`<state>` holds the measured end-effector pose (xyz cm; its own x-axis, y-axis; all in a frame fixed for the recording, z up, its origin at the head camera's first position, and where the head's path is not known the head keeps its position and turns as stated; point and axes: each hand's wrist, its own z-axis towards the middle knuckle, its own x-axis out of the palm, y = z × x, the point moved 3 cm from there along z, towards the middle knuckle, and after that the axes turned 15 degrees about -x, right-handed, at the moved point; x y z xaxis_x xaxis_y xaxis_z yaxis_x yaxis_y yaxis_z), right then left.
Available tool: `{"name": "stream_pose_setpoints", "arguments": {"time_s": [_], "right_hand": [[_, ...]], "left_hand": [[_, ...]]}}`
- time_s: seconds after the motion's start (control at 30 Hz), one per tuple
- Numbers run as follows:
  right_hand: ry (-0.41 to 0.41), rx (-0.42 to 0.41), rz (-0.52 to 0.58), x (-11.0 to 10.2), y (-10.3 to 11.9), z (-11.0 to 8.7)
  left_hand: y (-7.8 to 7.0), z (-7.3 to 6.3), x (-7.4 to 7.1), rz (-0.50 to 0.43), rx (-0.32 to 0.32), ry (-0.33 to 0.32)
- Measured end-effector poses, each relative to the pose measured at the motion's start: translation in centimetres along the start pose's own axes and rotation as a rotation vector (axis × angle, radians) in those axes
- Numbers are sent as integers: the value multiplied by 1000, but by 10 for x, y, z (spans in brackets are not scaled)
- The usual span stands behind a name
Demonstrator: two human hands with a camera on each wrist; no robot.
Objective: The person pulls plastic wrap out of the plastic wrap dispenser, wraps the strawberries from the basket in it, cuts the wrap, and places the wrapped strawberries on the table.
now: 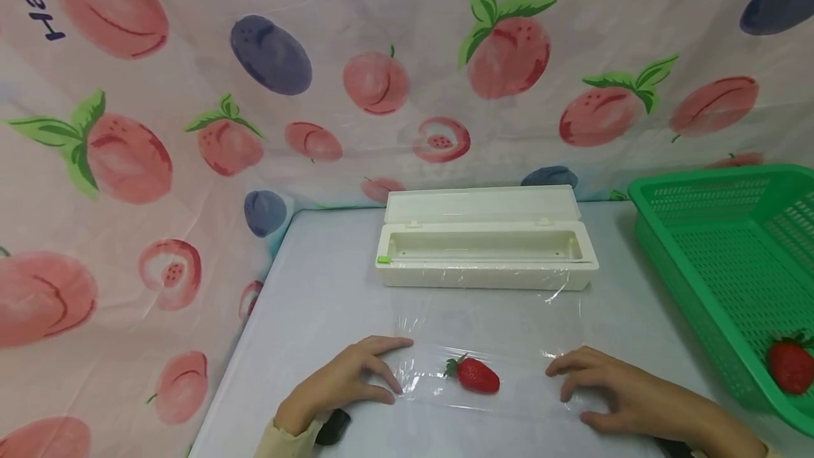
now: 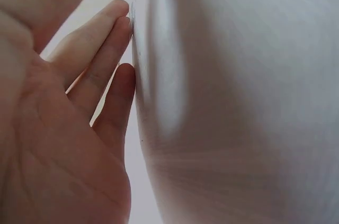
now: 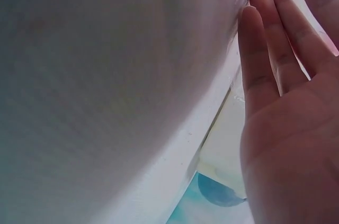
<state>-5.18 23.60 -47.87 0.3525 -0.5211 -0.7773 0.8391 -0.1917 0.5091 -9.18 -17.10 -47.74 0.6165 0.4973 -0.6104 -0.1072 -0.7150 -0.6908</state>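
A red strawberry (image 1: 478,376) with green leaves lies at the middle of a sheet of clear plastic wrap (image 1: 521,401); whether the film passes over or under it, I cannot tell. At the film's left edge rests my left hand (image 1: 356,375), fingers spread and loosely bent. My right hand (image 1: 613,386) touches the film's right side with its fingertips. In the left wrist view, fairly straight fingers (image 2: 100,70) meet the white surface, and the right wrist view shows similar fingers (image 3: 259,60). Behind the strawberry stands a white wrap dispenser (image 1: 486,278), its lid raised, film reaching forward from it.
A green slider (image 1: 384,259) sits at the left end of the dispenser's front bar. To the right, a green plastic basket (image 1: 687,316) holds another strawberry (image 1: 791,365). A fruit-printed curtain (image 1: 381,34) hangs behind and left of the white table (image 1: 305,288).
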Motion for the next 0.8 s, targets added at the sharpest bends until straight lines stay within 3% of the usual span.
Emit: {"name": "stream_pose_setpoints", "arguments": {"time_s": [0.2,0.47,0.8], "right_hand": [[-34,-6,27,0,-1,-1],[-5,94,112,-2,0,-3],[-1,116,164,-4,1,-3]], "left_hand": [[-1,0,1,0,6,0],[0,1,1,28,52,-16],[-1,1,1,18,41,-38]]}}
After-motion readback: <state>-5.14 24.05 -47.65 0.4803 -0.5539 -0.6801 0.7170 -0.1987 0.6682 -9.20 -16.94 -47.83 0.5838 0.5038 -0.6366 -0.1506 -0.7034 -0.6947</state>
